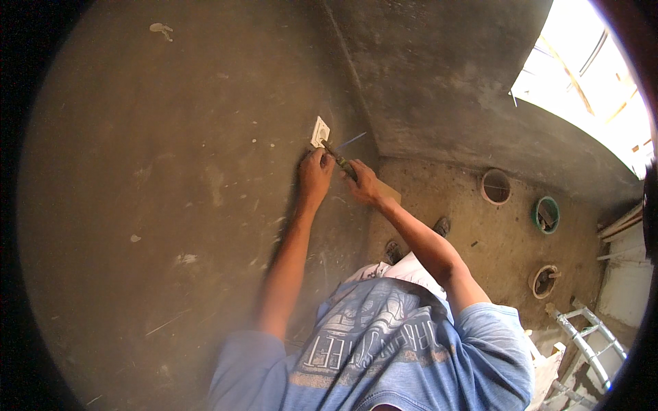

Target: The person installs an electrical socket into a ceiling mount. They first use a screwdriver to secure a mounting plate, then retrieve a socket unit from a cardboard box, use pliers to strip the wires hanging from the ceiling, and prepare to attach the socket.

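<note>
A white electrical wall plate (319, 129) sits on the grey plastered wall (212, 157), near the corner. My left hand (315, 175) is closed just below the plate's lower edge, its fingertips bunched by the wall; what they pinch, if anything, is hidden. My right hand (363, 183) grips a slim, stick-like tool (340, 160) with a dark greenish handle, whose exact kind I cannot make out. The tool slants up and left, and its tip meets the lower part of the plate. A thin bluish strand (353, 140) shows beside the plate.
Along the floor to the right stand a pinkish tub (495, 187), a green tub (546, 215) with something in it and a pale bucket (543, 281). A metal ladder (588, 346) is at the lower right. Bright light enters through an opening (582, 65).
</note>
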Action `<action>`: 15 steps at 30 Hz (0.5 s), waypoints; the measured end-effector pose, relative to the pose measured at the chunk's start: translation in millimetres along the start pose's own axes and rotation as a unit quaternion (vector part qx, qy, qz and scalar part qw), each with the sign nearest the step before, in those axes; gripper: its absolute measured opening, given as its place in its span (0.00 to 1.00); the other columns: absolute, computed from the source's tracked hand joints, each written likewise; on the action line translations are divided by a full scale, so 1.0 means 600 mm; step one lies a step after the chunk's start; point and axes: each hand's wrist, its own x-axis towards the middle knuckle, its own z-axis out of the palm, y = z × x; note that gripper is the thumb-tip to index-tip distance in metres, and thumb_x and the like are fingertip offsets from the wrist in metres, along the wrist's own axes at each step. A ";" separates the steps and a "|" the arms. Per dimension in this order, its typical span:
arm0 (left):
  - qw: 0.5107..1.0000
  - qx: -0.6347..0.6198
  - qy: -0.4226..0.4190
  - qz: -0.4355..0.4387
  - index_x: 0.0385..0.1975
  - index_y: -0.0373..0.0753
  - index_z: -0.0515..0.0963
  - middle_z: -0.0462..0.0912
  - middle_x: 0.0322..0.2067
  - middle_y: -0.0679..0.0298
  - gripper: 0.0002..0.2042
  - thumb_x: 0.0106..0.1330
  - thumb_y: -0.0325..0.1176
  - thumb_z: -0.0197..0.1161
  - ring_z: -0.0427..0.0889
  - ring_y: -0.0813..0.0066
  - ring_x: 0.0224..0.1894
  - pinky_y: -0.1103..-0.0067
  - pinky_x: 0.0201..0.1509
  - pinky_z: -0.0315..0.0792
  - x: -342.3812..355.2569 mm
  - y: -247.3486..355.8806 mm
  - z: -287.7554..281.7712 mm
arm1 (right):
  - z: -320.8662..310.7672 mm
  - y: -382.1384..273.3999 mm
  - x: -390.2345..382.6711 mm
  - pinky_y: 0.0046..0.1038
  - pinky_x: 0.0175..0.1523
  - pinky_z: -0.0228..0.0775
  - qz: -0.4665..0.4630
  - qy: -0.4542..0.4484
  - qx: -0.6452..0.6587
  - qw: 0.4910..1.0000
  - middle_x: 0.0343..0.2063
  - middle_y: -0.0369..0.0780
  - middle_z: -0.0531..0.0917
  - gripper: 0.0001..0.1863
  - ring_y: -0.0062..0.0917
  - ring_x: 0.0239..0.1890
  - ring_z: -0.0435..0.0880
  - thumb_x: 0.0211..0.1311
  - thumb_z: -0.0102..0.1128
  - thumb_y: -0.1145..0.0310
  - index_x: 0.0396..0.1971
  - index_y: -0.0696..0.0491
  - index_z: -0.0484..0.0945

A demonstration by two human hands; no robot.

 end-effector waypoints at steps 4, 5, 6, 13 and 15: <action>0.998 0.063 -0.016 0.014 0.36 0.29 0.72 0.79 0.34 0.44 0.15 0.66 0.39 0.58 0.79 0.46 0.39 0.61 0.42 0.71 0.002 -0.031 0.009 | -0.010 0.000 0.028 0.39 0.46 0.71 0.025 -0.070 0.055 0.996 0.42 0.52 0.82 0.18 0.46 0.44 0.82 0.61 0.61 0.65 0.48 0.61 0.77; 0.999 0.050 -0.020 0.008 0.37 0.29 0.72 0.78 0.36 0.44 0.17 0.66 0.42 0.59 0.78 0.46 0.41 0.62 0.44 0.71 0.001 -0.035 0.010 | -0.014 -0.001 0.035 0.38 0.44 0.71 0.024 -0.078 0.058 0.995 0.39 0.51 0.83 0.18 0.46 0.41 0.83 0.61 0.62 0.66 0.46 0.61 0.78; 0.999 0.035 -0.028 0.004 0.39 0.30 0.71 0.78 0.38 0.45 0.19 0.66 0.44 0.60 0.78 0.47 0.42 0.62 0.46 0.71 0.001 -0.025 0.010 | -0.023 0.006 0.040 0.38 0.42 0.72 0.036 -0.113 0.083 0.990 0.37 0.51 0.84 0.17 0.46 0.39 0.83 0.61 0.61 0.66 0.45 0.61 0.78; 0.998 0.048 -0.019 -0.032 0.38 0.31 0.71 0.77 0.36 0.51 0.27 0.56 0.50 0.71 0.78 0.54 0.39 0.64 0.43 0.71 -0.005 -0.020 0.043 | -0.006 0.028 0.040 0.35 0.34 0.71 0.071 -0.062 0.104 0.990 0.26 0.53 0.80 0.15 0.40 0.26 0.81 0.59 0.62 0.65 0.40 0.61 0.78; 0.999 0.042 0.019 -0.014 0.36 0.31 0.71 0.77 0.33 0.52 0.28 0.53 0.51 0.74 0.78 0.55 0.35 0.65 0.40 0.72 -0.002 -0.043 0.053 | 0.028 0.007 0.023 0.35 0.33 0.70 0.091 0.017 0.111 0.989 0.24 0.54 0.79 0.16 0.39 0.24 0.80 0.58 0.62 0.63 0.38 0.61 0.77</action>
